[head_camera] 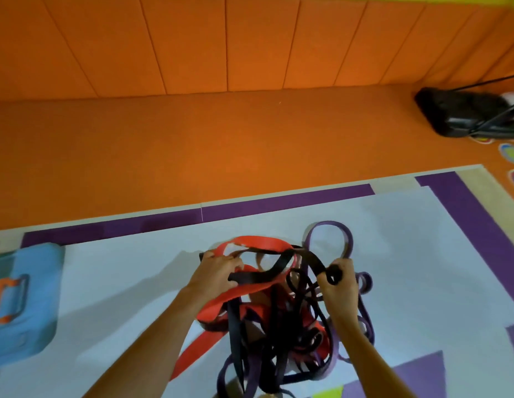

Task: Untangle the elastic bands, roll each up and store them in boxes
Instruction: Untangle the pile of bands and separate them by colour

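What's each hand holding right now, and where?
Left hand grips the red band at its upper loop, with a black strap; right hand clutches a black band at its looped end.

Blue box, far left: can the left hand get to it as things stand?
Probably yes, once freed. The left hand grips the red band in the tangle, so it must let go first. Only bare white mat lies between it and the blue box.
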A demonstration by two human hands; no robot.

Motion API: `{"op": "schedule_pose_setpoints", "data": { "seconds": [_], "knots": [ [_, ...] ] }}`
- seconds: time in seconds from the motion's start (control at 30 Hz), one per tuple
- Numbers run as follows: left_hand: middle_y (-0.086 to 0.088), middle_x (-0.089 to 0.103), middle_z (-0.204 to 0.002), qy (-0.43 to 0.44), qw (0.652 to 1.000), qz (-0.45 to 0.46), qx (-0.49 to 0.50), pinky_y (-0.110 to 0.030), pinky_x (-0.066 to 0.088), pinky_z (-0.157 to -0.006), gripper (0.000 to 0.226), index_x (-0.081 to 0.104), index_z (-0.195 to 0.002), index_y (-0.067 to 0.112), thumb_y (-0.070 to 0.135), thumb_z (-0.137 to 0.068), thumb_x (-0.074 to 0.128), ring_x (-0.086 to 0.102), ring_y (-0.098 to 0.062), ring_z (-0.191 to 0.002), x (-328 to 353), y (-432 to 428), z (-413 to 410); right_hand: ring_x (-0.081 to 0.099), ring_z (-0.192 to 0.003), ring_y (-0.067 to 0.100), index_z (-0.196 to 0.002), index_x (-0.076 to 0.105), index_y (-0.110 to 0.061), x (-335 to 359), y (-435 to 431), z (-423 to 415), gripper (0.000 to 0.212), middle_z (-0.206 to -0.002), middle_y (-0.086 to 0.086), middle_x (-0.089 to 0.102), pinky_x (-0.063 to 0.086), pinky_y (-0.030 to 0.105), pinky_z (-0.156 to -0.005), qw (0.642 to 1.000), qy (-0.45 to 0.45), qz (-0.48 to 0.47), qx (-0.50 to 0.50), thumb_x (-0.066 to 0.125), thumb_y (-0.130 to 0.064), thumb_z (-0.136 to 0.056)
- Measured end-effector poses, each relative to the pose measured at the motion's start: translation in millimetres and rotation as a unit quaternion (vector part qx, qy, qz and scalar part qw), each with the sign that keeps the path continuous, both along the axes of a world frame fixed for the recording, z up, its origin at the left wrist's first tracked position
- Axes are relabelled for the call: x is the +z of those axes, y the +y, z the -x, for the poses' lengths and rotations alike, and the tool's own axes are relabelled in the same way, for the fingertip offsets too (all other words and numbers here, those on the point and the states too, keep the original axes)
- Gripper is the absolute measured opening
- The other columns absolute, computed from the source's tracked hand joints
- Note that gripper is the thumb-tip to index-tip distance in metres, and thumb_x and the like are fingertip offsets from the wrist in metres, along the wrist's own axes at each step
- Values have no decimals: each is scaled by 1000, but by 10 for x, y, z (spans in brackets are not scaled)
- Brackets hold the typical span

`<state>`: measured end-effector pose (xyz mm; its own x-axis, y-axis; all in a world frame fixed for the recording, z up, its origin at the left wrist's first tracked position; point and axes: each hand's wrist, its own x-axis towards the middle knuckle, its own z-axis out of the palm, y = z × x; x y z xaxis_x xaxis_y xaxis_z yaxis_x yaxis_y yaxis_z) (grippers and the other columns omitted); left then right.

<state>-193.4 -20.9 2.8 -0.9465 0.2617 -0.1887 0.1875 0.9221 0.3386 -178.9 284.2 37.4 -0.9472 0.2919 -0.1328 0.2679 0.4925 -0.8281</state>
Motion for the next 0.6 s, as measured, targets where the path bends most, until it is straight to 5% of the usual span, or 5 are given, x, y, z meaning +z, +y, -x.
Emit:
{"op": "schedule_pose_setpoints", "data": {
  "seconds": [0.17,0.23,0.3,0.37,0.6],
  "knots": [
    [18,76,-100,106,968,-192,119,-26,54,-92,31,76,-109,28,20,-83,89,71,-1,-91,204,-107,20,67,-70,5,-108,57,-24,198,32,57,34,-88,1,66,51,16,-54,999,25,13,-25,66,4,-91],
    [19,70,-96,86,909,-329,241,-8,48,-82,34,67,-110,26,18,-85,87,66,6,-89,305,-122,104,67,-87,13,-109,62,-24,196,64,85,34,-101,0,63,49,15,-64,1000,21,-5,-15,68,3,-90],
    [13,66,-93,95,823,-427,362,-8,46,-73,32,59,-104,22,18,-87,86,63,8,-85,378,-140,248,65,-95,24,-108,65,-25,165,90,139,34,-104,-3,59,52,24,-73,999,-2,-32,1,69,3,-90],
    [9,65,-88,126,794,-433,407,-18,45,-71,23,61,-96,18,13,-89,82,61,5,-80,400,-195,424,63,-99,29,-103,67,-27,107,114,216,32,-101,-5,57,54,39,-81,995,-32,-87,35,69,2,-89],
    [0,69,-106,103,939,-169,282,-41,50,-81,17,81,-112,20,15,-101,69,63,-26,-101,100,-208,884,51,-119,27,-124,73,-22,-141,205,521,30,-129,1,62,44,42,-92,967,-97,-221,81,67,-12,-96]
  ]
}}
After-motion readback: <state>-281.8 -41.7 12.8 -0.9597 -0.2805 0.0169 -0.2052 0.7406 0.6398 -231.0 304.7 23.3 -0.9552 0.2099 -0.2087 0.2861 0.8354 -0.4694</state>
